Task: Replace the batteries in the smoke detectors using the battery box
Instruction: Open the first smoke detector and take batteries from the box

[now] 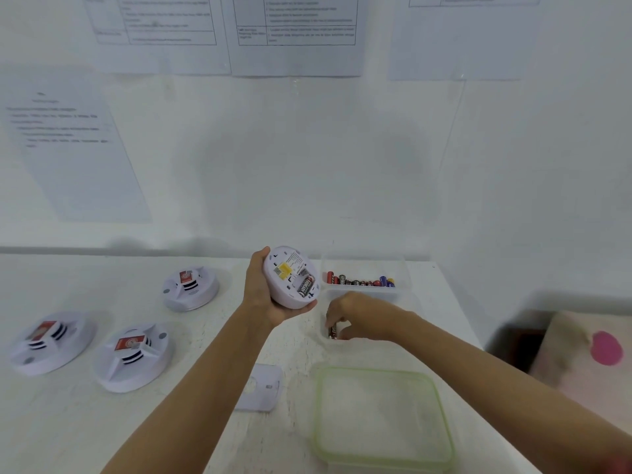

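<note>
Detector (290, 278) in left hand (263, 299) (above table (205, 340)); right hand (362, 314) pinches battery (332, 331) near box (400, 268).

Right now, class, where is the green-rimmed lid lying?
In the head view, the green-rimmed lid lies flat on the table at near right, right of the white cover plate and nearer the camera than the right hand.

White round smoke detector (290, 277) tilting back-up in left hand (270, 299), compartment open, black battery (305, 285) sitting inside. Rear detector (190, 288), far-left detector (51, 342), near detector (135, 355) lying on table (102, 282) at left. Clear battery box (402, 271) holding row of mixed batteries (360, 280). Right hand (359, 316) pinching loose battery (332, 331) just in front of box.
</note>
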`<move>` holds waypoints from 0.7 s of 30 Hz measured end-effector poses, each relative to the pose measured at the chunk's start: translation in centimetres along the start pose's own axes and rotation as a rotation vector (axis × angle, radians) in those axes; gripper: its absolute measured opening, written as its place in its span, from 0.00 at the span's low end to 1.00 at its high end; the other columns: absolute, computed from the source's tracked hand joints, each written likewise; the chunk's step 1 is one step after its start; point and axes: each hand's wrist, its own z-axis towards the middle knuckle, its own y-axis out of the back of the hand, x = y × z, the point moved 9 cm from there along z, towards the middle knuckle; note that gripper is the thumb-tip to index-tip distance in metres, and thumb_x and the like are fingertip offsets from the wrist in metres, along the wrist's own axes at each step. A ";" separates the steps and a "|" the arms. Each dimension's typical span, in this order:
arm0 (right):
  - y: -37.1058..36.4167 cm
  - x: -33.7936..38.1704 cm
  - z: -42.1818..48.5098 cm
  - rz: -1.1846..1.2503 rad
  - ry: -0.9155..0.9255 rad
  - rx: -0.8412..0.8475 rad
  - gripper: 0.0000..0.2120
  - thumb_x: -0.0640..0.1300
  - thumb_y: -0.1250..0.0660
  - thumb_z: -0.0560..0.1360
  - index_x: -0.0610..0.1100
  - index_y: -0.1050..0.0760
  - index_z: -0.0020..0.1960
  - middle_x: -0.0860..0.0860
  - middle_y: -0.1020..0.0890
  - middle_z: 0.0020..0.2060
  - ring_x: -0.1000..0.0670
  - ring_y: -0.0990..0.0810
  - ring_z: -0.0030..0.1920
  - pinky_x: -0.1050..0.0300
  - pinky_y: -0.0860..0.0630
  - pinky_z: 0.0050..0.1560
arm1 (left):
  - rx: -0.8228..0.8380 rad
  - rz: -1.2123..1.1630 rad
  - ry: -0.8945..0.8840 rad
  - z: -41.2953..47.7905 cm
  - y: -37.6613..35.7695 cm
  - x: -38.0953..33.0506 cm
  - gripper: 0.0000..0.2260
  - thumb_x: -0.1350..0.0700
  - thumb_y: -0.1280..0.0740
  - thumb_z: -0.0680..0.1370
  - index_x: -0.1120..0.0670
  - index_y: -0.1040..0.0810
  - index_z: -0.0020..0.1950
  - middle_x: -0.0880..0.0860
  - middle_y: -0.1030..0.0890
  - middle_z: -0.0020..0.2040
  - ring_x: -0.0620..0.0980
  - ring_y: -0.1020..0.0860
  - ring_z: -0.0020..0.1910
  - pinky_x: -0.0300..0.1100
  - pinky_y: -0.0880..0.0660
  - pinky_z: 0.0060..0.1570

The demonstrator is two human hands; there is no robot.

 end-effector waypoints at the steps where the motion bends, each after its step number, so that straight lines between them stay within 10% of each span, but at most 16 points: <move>1: 0.4 -0.4 -0.2 0.130 -0.035 -0.024 0.15 0.35 0.30 0.71 0.38 0.22 0.57 0.45 0.20 0.55 0.50 0.22 0.51 0.60 0.26 0.55 | 0.004 0.003 0.003 0.0 0.0 0.0 0.19 0.40 0.43 0.76 0.53 0.23 0.49 0.58 0.21 0.49 0.60 0.25 0.48 0.54 0.28 0.46; 6: 5.8 -2.6 -1.6 0.571 -0.226 -0.435 0.04 0.35 0.30 0.71 0.37 0.19 0.45 0.47 0.18 0.36 0.62 0.24 0.26 0.67 0.26 0.35 | 0.016 -0.007 0.015 0.1 -0.3 0.0 0.19 0.40 0.42 0.76 0.54 0.23 0.50 0.59 0.21 0.49 0.60 0.24 0.48 0.54 0.27 0.46; 16: 7.4 1.5 -0.8 0.498 -0.261 -0.543 0.15 0.50 0.31 0.72 0.36 0.19 0.43 0.49 0.31 0.25 0.53 0.36 0.27 0.60 0.40 0.30 | 0.060 -0.039 0.030 0.1 -2.2 0.3 0.21 0.40 0.43 0.75 0.55 0.24 0.52 0.58 0.22 0.48 0.57 0.25 0.48 0.52 0.27 0.48; 21: 7.4 1.0 -1.2 0.542 -0.278 -0.522 0.16 0.44 0.26 0.68 0.31 0.20 0.47 0.33 0.19 0.42 0.37 0.23 0.40 0.55 0.29 0.39 | 0.067 -0.006 0.026 -0.3 -2.2 0.5 0.21 0.39 0.45 0.76 0.55 0.24 0.51 0.58 0.22 0.47 0.57 0.24 0.46 0.52 0.28 0.47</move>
